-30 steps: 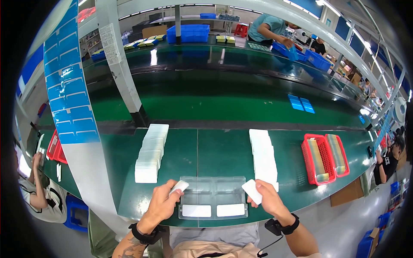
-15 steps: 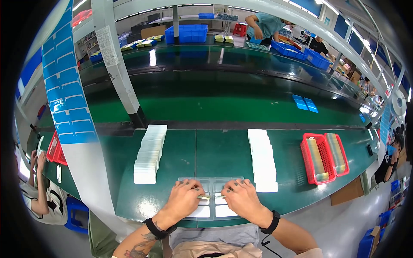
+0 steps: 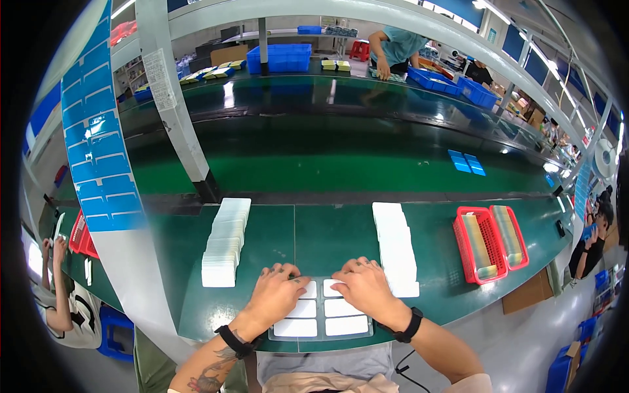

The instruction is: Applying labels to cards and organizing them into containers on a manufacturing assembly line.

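A clear plastic tray (image 3: 320, 314) with two columns of compartments lies in front of me at the table's near edge. White cards fill its visible slots, among them a lower left card (image 3: 295, 327) and a lower right card (image 3: 346, 325). My left hand (image 3: 278, 291) reaches over the top left slot, its curled fingers closed at a white card (image 3: 306, 290). Over the top right slot my right hand (image 3: 364, 288) is bent likewise, thumb and fingers at another white card (image 3: 332, 288). Both palms hide the outer parts of those top cards.
Fanned stacks of white cards stand left (image 3: 225, 245) and right (image 3: 396, 245) beyond the tray. Red baskets (image 3: 481, 245) with upright cards sit farther right. A grey post (image 3: 171, 98) rises at left. Co-workers sit left and stand across the green conveyor (image 3: 314, 173).
The cards pinched edge-up in both hands now lie flat in the top slots. Both hands have shifted toward the tray's far end, uncovering the middle row. The view has tilted slightly.
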Motion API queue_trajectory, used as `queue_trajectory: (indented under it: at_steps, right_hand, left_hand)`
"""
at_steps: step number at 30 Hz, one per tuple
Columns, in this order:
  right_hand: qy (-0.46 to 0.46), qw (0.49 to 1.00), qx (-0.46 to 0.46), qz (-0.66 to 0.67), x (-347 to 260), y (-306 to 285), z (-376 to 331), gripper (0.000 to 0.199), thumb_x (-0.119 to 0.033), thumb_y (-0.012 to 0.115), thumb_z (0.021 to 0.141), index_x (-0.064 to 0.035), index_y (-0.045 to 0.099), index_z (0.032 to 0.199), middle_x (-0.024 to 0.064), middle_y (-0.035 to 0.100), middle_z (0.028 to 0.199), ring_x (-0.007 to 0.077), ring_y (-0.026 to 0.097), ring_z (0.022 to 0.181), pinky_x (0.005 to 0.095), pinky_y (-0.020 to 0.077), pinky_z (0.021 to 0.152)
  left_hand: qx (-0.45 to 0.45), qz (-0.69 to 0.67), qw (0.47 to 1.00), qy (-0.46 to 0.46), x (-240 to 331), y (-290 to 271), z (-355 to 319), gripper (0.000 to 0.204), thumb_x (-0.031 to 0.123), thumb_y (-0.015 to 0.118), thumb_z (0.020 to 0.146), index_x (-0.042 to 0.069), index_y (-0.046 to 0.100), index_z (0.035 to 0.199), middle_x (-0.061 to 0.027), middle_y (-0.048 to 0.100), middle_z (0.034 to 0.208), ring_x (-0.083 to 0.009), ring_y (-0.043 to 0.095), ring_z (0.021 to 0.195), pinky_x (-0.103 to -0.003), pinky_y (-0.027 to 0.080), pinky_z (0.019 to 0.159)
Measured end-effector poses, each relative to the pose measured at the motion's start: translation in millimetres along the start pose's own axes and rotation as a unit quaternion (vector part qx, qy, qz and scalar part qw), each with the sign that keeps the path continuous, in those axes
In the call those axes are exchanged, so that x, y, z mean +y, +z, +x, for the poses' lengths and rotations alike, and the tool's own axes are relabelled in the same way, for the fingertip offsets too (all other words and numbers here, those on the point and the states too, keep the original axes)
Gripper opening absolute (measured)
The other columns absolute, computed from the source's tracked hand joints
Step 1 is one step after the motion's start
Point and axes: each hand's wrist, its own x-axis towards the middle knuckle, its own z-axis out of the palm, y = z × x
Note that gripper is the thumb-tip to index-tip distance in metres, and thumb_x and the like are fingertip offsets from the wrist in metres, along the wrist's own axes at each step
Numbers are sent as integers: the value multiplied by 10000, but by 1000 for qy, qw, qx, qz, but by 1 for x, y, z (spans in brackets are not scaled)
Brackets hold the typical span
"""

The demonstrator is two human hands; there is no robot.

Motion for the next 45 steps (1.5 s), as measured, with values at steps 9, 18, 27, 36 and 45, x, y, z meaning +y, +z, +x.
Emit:
queue_trajectory:
  at_steps: [9,18,27,36,45]
  right_hand:
    - [-116,989,-26,-91,-9,-7,-41,518,-481,690,891,-38,682,1160,125,686,1183,288,617,1109,492,429,978]
    - [-54,995,-82,-25,-12,-8,-41,564,-511,622,940,-31,671,1231,210,681,1272,352,652,1194,582,377,1091]
    - [-64,994,-68,-57,-37,-4,-81,672,-567,710,856,-27,652,1250,182,650,1325,330,611,1254,603,352,1122]
    - [103,974,-103,173,-28,-14,-81,634,-506,743,839,-39,660,1259,162,664,1317,325,615,1255,592,278,1174]
    - [-28,997,-45,-59,-55,24,-121,647,-541,721,839,-108,648,1314,78,555,1473,258,493,1380,634,296,1139]
  left_hand:
    - [42,71,995,54,4,-5,-37,443,383,724,871,134,716,1237,-158,534,1356,-350,504,1214,-518,397,971]
    - [32,84,995,42,0,-5,-36,474,488,681,890,131,747,1194,-178,514,1385,-353,469,1245,-528,332,1031]
    - [42,79,993,76,25,13,-75,658,522,633,918,68,584,1392,-106,686,1236,-256,639,1124,-510,344,1061]
    - [32,19,995,91,8,12,-80,712,571,634,896,91,562,1417,-113,650,1296,-274,631,1168,-531,355,1066]
    - [27,96,994,43,26,21,-116,677,585,663,866,127,620,1362,-103,634,1298,-267,616,1167,-569,327,1073]
